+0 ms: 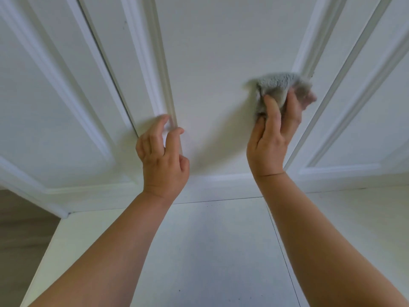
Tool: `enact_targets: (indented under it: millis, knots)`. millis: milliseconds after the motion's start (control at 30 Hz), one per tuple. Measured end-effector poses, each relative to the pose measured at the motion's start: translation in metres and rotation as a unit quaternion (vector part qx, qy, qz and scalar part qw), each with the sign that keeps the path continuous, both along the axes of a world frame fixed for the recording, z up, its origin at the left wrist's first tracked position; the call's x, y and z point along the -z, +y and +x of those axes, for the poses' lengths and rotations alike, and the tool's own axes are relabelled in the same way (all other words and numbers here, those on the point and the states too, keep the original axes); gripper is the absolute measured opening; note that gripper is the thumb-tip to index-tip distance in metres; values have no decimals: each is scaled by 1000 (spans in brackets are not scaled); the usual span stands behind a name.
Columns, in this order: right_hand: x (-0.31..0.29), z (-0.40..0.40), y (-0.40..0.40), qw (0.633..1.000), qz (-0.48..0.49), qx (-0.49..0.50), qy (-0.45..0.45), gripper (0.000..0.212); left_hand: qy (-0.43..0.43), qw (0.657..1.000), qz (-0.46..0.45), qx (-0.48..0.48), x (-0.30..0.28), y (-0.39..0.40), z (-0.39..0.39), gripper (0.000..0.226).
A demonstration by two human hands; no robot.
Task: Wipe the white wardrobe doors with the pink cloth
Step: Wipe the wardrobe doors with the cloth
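Observation:
White panelled wardrobe doors (pixel 217 52) fill the view. My right hand (pixel 274 134) grips a bunched fluffy cloth (pixel 278 87), which looks greyish here, and holds it against the flat middle panel near its right moulding. The cloth and fingertips are blurred. My left hand (pixel 163 158) is at the left moulding of the same panel, fingers loosely curled, fingertips at the raised trim, holding nothing.
The leftmost door (pixel 55 107) stands slightly ajar, its lower corner jutting out at the left. Below the doors are flat white panels (pixel 217 251) with thin seams. Wooden floor (pixel 20 240) shows at the lower left.

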State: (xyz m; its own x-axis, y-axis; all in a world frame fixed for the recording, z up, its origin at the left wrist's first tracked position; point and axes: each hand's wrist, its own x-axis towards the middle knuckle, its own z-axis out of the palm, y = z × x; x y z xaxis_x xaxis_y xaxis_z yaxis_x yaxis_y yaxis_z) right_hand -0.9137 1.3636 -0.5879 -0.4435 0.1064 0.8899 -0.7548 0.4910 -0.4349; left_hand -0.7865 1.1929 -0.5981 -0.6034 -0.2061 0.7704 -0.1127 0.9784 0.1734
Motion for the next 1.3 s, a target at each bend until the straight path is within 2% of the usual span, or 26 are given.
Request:
enact_targets:
  millis: [100, 200, 267, 333, 400, 500, 600, 733, 867, 1000, 1067, 1133, 1233, 1300]
  knots:
    - [1, 5, -20, 997, 68, -25, 26, 40, -18, 999, -31, 3, 10, -3, 4, 70]
    - [42, 10, -32, 984, 161, -44, 69, 51, -57, 997, -60, 0, 21, -4, 3, 86]
    - [91, 21, -28, 953, 278, -97, 76, 59, -70, 995, -73, -2, 24, -7, 1, 86]
    - [142, 33, -12, 903, 409, -120, 53, 62, -68, 995, -79, -5, 26, -8, -1, 80]
    - [169, 40, 3, 881, 461, -100, 22, 61, -57, 996, -75, -8, 26, -6, -2, 79]
    - [155, 27, 13, 899, 429, -75, 48, 58, -49, 997, -66, -6, 27, -3, -4, 83]
    - [104, 2, 8, 941, 322, -34, 95, 60, -44, 997, -60, -2, 28, -3, -5, 84]
    - [36, -6, -14, 967, 221, 8, 128, 44, -45, 997, -54, -1, 28, -3, -5, 85]
    - [33, 6, -37, 968, 215, 4, 134, 51, -41, 998, -51, 8, 27, -4, -5, 82]
    - [94, 21, -21, 933, 335, -71, 108, 58, -20, 999, -32, 14, 23, 0, -4, 78]
    - [104, 25, -3, 919, 368, -121, 75, 48, -15, 999, -29, 17, 16, 4, -6, 83]
    - [86, 23, 7, 919, 355, -152, 72, 30, -12, 999, -28, 11, 5, 9, -10, 86]
    - [32, 14, 12, 949, 271, -130, 99, 9, -16, 1000, -22, -3, -16, 18, -13, 89]
    - [-3, 9, 10, 965, 203, -107, 128, 17, -21, 999, -24, -4, -33, 23, -17, 93]
